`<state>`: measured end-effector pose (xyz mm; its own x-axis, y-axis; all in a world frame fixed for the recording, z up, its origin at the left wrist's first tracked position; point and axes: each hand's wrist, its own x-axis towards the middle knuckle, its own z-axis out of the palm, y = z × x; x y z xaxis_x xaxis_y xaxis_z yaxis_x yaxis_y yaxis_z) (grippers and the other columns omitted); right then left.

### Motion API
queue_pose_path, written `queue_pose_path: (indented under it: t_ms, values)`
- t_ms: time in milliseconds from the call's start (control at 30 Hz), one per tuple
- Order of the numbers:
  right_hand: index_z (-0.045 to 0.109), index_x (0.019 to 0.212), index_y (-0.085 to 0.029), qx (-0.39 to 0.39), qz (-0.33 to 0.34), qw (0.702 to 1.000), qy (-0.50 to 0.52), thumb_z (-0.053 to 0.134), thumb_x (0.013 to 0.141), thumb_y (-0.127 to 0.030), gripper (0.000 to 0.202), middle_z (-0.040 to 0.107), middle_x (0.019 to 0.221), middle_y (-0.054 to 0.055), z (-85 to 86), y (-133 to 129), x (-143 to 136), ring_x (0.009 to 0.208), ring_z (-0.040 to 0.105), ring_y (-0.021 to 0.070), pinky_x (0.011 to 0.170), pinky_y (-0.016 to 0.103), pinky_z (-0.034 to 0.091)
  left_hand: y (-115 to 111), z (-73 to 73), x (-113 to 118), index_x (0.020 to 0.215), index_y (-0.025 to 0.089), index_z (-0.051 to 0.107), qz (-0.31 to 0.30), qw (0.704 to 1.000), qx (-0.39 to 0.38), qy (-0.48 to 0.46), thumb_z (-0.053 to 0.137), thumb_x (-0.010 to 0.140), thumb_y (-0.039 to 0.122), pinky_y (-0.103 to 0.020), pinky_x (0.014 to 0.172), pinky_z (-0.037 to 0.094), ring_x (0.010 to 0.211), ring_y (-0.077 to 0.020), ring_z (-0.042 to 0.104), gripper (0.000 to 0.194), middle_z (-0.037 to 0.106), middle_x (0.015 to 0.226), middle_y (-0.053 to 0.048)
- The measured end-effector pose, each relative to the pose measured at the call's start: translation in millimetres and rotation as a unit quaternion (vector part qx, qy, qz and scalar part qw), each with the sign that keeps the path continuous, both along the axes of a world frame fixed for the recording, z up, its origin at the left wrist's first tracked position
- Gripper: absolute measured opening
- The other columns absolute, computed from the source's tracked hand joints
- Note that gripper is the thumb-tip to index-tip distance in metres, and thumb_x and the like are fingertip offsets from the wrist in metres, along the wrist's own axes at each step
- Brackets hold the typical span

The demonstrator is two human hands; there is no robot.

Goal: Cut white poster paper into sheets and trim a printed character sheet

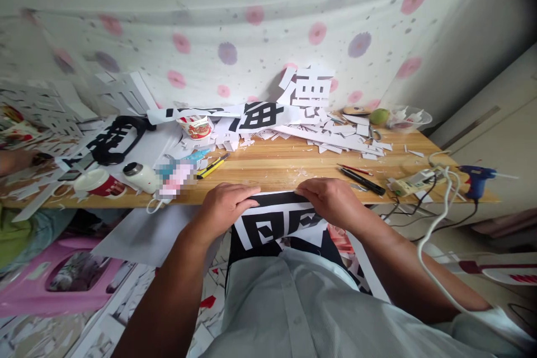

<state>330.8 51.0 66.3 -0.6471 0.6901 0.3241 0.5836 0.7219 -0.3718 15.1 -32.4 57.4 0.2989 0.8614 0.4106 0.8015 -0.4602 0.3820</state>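
At the wood-grained table's (268, 170) near edge, left hand (229, 202) and right hand (329, 199) each pinch a white sheet (274, 200) bearing angular black characters. Beyond: slim yellow-black cutter (213, 166), angular white offcuts (335, 139), creased floral hanging (268, 45).

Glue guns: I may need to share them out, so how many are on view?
1: a blue glue gun at the right end of the table, beside the power strip. Others may be hidden.
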Motion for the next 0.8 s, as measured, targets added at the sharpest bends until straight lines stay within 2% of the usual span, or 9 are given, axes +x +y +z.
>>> queue_pose_path:
  t_ms: [133, 233, 433, 667, 800]
  values:
    - [0.081, 0.098, -0.027, 0.013, 0.003, 1.000, 0.003, 0.060, 0.110, -0.035, 0.026, 0.083, 0.090, 0.002, -1.4, 0.6, 0.3, 0.080, 0.078, 0.0207, 0.065, 0.029, 0.041, -5.9, -18.3, -15.3, 0.124, 0.026, 0.083, 0.013, 0.992, -0.021, -0.124, 0.076, 0.099, 0.038, -0.041, 0.104, 0.064, 0.110, -0.0252, 0.081, 0.028, 0.084, 0.119, -0.008]
    - [0.081, 0.098, -0.027, 0.011, 0.006, 1.000, 0.005, 0.059, 0.110, -0.036, 0.027, 0.083, 0.089, 0.002, -2.7, 0.2, -0.1, 0.079, 0.078, 0.0217, 0.066, 0.030, 0.043, -7.5, -28.3, -16.2, 0.117, 0.023, 0.085, 0.038, 0.981, -0.023, -0.186, 0.081, 0.095, 0.036, -0.038, 0.098, 0.066, 0.105, -0.0243, 0.082, 0.026, 0.085, 0.115, -0.009]
    - [0.083, 0.098, -0.029, 0.006, 0.006, 1.000, 0.017, 0.058, 0.110, -0.041, 0.030, 0.085, 0.091, 0.002, -4.9, -1.5, -1.3, 0.079, 0.080, 0.0220, 0.065, 0.030, 0.046, -10.6, -32.2, -15.4, 0.107, 0.021, 0.086, 0.097, 0.964, -0.064, -0.240, 0.083, 0.092, 0.035, -0.033, 0.089, 0.066, 0.100, -0.0237, 0.082, 0.020, 0.086, 0.106, -0.008]
    - [0.084, 0.095, -0.028, 0.011, -0.003, 1.000, 0.015, 0.055, 0.109, -0.046, 0.037, 0.085, 0.089, 0.005, 0.3, -3.9, -3.4, 0.079, 0.081, 0.0236, 0.063, 0.029, 0.050, -11.5, -43.2, -15.6, 0.110, 0.024, 0.088, 0.079, 0.943, -0.051, -0.318, 0.084, 0.090, 0.030, -0.034, 0.096, 0.065, 0.103, -0.0234, 0.082, 0.022, 0.086, 0.111, -0.006]
    - [0.084, 0.095, -0.027, -0.001, 0.002, 1.000, 0.003, 0.053, 0.110, -0.046, 0.039, 0.085, 0.091, 0.004, 4.7, -5.7, -3.9, 0.082, 0.082, 0.0233, 0.065, 0.028, 0.050, -10.3, -46.6, -15.6, 0.105, 0.025, 0.089, 0.076, 0.933, -0.054, -0.349, 0.085, 0.088, 0.031, -0.031, 0.091, 0.065, 0.096, -0.0224, 0.082, 0.018, 0.087, 0.105, -0.005]
